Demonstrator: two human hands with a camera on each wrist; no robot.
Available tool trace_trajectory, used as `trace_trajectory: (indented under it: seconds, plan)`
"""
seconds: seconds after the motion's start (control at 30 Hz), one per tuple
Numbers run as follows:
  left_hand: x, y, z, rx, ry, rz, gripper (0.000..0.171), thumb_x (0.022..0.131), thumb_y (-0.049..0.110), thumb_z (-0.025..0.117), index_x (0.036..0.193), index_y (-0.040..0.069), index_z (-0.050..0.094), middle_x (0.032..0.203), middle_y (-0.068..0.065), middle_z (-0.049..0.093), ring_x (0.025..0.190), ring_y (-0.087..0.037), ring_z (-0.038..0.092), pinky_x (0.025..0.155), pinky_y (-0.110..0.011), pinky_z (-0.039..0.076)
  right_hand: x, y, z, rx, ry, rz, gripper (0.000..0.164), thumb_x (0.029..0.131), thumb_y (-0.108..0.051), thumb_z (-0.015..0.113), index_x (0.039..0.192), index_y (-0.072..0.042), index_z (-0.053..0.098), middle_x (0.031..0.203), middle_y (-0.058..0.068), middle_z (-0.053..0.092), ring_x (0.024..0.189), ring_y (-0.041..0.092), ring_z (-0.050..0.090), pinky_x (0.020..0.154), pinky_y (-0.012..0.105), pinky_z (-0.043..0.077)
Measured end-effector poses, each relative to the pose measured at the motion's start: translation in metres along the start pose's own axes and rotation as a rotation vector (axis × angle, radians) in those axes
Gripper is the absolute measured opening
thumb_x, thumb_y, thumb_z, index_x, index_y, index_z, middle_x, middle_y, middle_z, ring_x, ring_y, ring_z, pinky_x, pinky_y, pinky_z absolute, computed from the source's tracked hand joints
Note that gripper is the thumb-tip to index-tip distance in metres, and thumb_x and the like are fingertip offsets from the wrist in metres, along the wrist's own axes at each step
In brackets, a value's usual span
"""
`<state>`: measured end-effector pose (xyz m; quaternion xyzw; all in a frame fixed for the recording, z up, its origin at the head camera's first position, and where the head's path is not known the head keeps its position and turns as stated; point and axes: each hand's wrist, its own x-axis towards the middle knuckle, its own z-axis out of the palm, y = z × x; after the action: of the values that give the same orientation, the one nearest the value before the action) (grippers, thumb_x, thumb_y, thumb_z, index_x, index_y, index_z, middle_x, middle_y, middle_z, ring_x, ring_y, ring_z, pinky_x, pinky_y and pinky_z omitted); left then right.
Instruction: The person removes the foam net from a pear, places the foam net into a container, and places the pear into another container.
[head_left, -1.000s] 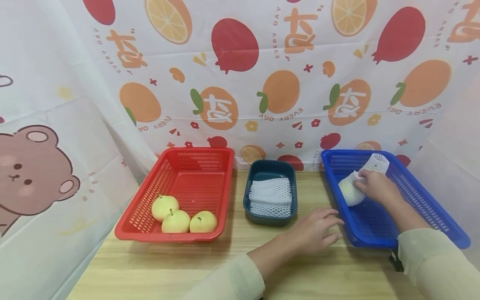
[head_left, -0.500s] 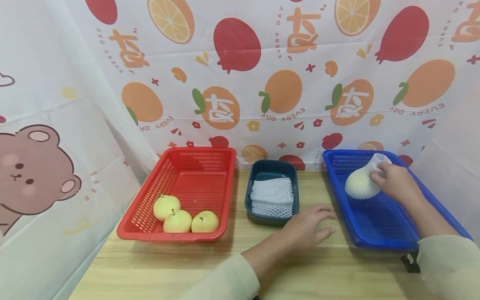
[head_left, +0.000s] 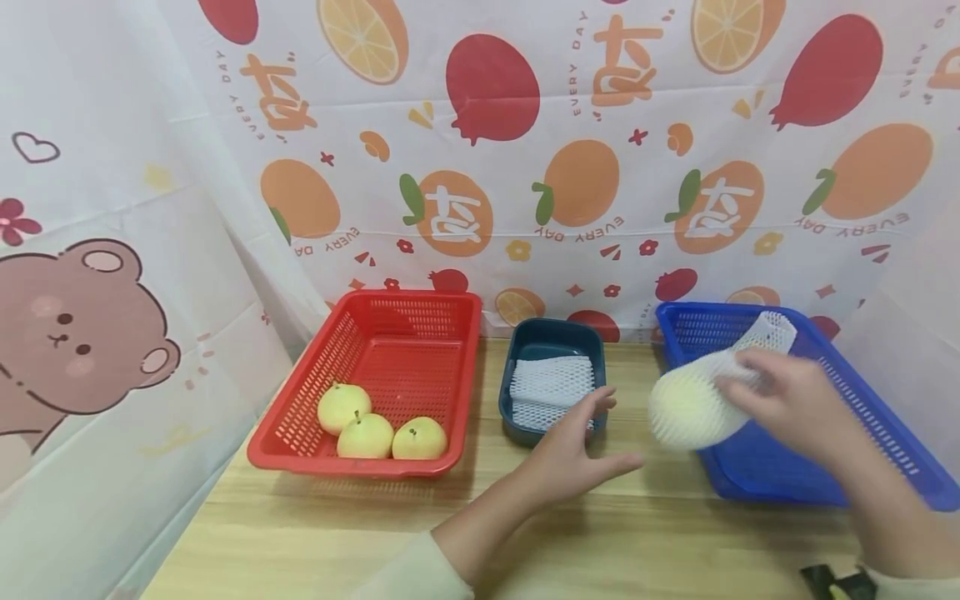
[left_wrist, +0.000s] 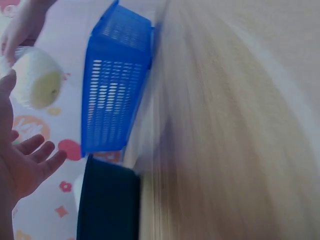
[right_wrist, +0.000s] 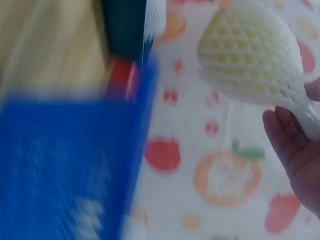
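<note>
My right hand (head_left: 787, 404) pinches the white foam net sleeve round a pale yellow pear (head_left: 686, 408), raised at the near left side of the blue basket (head_left: 787, 467). White netting (head_left: 776, 332) also shows beyond the fingers. In the right wrist view the pear (right_wrist: 245, 50) bulges inside the mesh, with the gathered sleeve between thumb and fingers. Its bare yellow end with a dark spot faces the left wrist camera. My left hand (head_left: 566, 458) is open, fingers spread, beside the dark green tray (head_left: 551, 329), holding nothing.
Flat white foam nets (head_left: 551, 383) lie in the green tray. A red basket (head_left: 416, 358) at the left holds three bare yellow pears (head_left: 365, 437). A fruit-print cloth (head_left: 517, 175) hangs behind the wooden table (head_left: 337, 533).
The right hand has lifted the net-covered pear from inside the blue basket and brought it left and nearer. The left hand has moved left and its thumb and fingers have spread wider.
</note>
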<state>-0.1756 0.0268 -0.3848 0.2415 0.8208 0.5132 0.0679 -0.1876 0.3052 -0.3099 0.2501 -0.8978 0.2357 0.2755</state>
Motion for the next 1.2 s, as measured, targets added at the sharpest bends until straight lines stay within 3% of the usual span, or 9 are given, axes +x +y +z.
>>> trace_trajectory:
  seconds: [0.1,0.27,0.47,0.63,0.73,0.83,1.03,1.1,1.2]
  plan:
    - [-0.014,-0.005,-0.012,-0.043,0.0,0.006,0.082,0.082,0.052,0.075,0.15,0.034,0.033,0.146,0.01,0.049,0.135,-0.008,0.045,0.107,-0.035,0.045,-0.011,-0.023,0.031,0.118,-0.083,-0.083,0.022,0.071,0.0,0.079,0.087,-0.011,0.068,0.079,-0.004,0.068,0.066,-0.003,0.054,0.054,0.014,0.049]
    - [-0.031,-0.017,-0.027,0.021,-0.043,0.014,0.082,0.082,0.048,0.076,0.15,0.027,0.037,0.148,0.004,0.048,0.135,-0.01,0.045,0.109,-0.035,0.043,-0.025,-0.056,0.08,0.232,-0.229,-0.095,0.017,0.075,-0.007,0.079,0.087,-0.016,0.07,0.083,-0.009,0.069,0.077,0.002,0.061,0.064,0.024,0.055]
    - [-0.046,-0.035,-0.036,0.107,-0.064,0.005,0.064,0.087,0.042,0.074,0.141,0.016,0.052,0.141,0.001,0.056,0.129,-0.014,0.051,0.103,-0.038,0.048,-0.03,-0.075,0.119,0.315,-0.25,-0.185,0.011,0.079,-0.01,0.075,0.084,-0.016,0.068,0.08,-0.012,0.064,0.074,-0.001,0.057,0.063,0.019,0.052]
    - [-0.053,-0.043,-0.042,0.122,-0.061,0.005,0.045,0.089,0.038,0.072,0.128,0.017,0.064,0.127,0.006,0.065,0.122,-0.012,0.057,0.101,-0.04,0.049,-0.032,-0.086,0.135,0.293,-0.248,-0.2,0.014,0.076,-0.008,0.077,0.085,-0.015,0.068,0.081,-0.01,0.065,0.075,0.001,0.059,0.066,0.02,0.053]
    - [-0.055,-0.045,-0.046,0.132,-0.07,0.019,0.037,0.091,0.037,0.07,0.124,0.02,0.069,0.121,0.01,0.068,0.118,-0.01,0.06,0.101,-0.04,0.049,-0.032,-0.091,0.138,0.293,-0.272,-0.158,0.015,0.078,-0.009,0.078,0.089,-0.016,0.07,0.085,-0.009,0.067,0.079,0.002,0.061,0.069,0.023,0.055]
    - [-0.055,-0.047,-0.048,0.152,-0.077,0.006,0.033,0.092,0.038,0.068,0.121,0.024,0.07,0.117,0.013,0.069,0.115,-0.008,0.061,0.1,-0.04,0.049,-0.033,-0.092,0.137,0.322,-0.335,-0.056,0.018,0.082,-0.018,0.079,0.099,-0.017,0.071,0.094,-0.009,0.069,0.084,0.003,0.061,0.072,0.024,0.055]
    - [-0.054,-0.05,-0.05,0.16,-0.055,-0.005,0.032,0.092,0.035,0.068,0.121,0.021,0.071,0.116,0.01,0.07,0.113,-0.01,0.063,0.097,-0.041,0.052,-0.032,-0.083,0.122,0.458,-0.483,0.198,0.047,0.085,-0.04,0.076,0.123,-0.014,0.067,0.119,0.002,0.069,0.094,0.011,0.064,0.075,0.025,0.055]
    - [-0.053,-0.05,-0.051,0.14,-0.042,0.001,0.03,0.092,0.033,0.069,0.119,0.02,0.072,0.115,0.009,0.071,0.111,-0.009,0.064,0.097,-0.042,0.052,-0.031,-0.08,0.118,0.481,-0.506,0.228,0.047,0.085,-0.043,0.075,0.121,-0.014,0.068,0.116,0.002,0.07,0.091,0.011,0.065,0.075,0.025,0.056]
    - [-0.053,-0.05,-0.05,0.112,-0.018,0.027,0.026,0.092,0.03,0.069,0.115,0.019,0.074,0.111,0.008,0.073,0.106,-0.007,0.065,0.095,-0.042,0.053,-0.031,-0.076,0.116,0.498,-0.517,0.239,0.034,0.086,-0.042,0.074,0.109,-0.017,0.073,0.101,-0.005,0.072,0.085,0.007,0.064,0.072,0.025,0.056]
